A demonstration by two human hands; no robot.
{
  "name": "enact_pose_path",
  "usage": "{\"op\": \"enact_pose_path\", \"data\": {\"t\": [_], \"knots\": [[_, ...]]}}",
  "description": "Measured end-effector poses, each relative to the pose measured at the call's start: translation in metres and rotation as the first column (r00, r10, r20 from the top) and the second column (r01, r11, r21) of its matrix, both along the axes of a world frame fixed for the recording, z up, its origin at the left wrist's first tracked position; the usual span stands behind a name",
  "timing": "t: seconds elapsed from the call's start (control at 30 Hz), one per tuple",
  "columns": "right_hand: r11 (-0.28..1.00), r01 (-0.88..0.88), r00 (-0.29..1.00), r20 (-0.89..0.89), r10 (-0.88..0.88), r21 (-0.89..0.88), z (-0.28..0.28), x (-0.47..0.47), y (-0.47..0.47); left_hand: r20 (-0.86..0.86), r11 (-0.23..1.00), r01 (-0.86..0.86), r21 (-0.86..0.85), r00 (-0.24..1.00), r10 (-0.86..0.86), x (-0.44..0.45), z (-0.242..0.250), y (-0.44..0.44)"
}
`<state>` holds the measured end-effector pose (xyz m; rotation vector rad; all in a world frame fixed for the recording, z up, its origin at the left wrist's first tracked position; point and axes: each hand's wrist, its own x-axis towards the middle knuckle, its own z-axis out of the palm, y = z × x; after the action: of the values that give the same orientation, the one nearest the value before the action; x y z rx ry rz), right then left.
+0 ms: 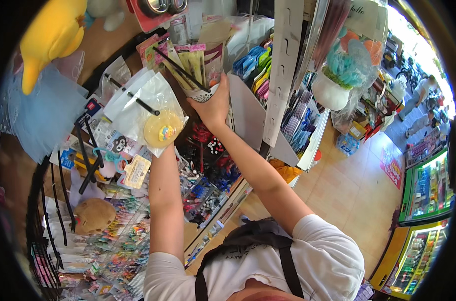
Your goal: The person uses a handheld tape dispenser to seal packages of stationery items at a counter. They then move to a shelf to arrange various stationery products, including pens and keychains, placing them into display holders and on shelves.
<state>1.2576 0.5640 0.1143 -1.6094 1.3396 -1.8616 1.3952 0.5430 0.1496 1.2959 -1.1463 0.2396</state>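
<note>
My right hand [216, 107] grips the rim of a white perforated plastic basket [202, 95], its thumb across the near side. Flat packets [192, 60] with pink headers and other bagged goods stand upright in it. A black display hook [181, 69] crosses in front of them. My left forearm [166, 195] reaches up behind a clear plastic bag [137, 105] hanging on another black hook [141, 102]. The bag holds a round yellow item [163, 128] with a small figure on it. This bag covers my left hand, so its grip is hidden.
Below my arms are bins of pens [209, 188] and many small packaged goods [119, 233]. Black hooks [88, 154] jut out at left, near a brown plush toy [94, 215]. A slotted white upright [284, 75] stands right of the basket. Drinks coolers [425, 188] line the far right.
</note>
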Motion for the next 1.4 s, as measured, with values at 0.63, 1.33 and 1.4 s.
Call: {"op": "enact_pose_path", "data": {"t": [0.63,1.33,1.4], "knots": [[0.992,0.116,0.991,0.061,-0.119,0.054,-0.005,0.009,-0.059,-0.067,0.972,0.233,0.04,0.971,-0.23,-0.001,-0.001,0.007],[0.981,0.152,0.987,-0.065,-0.145,0.117,-0.016,0.006,-0.059,0.278,0.991,-0.012,0.135,0.96,-0.026,0.0,-0.02,0.02],[0.963,0.258,0.961,-0.118,-0.249,0.072,-0.022,0.013,-0.059,0.272,0.99,0.021,0.141,0.961,-0.059,0.004,-0.026,0.019]]}}
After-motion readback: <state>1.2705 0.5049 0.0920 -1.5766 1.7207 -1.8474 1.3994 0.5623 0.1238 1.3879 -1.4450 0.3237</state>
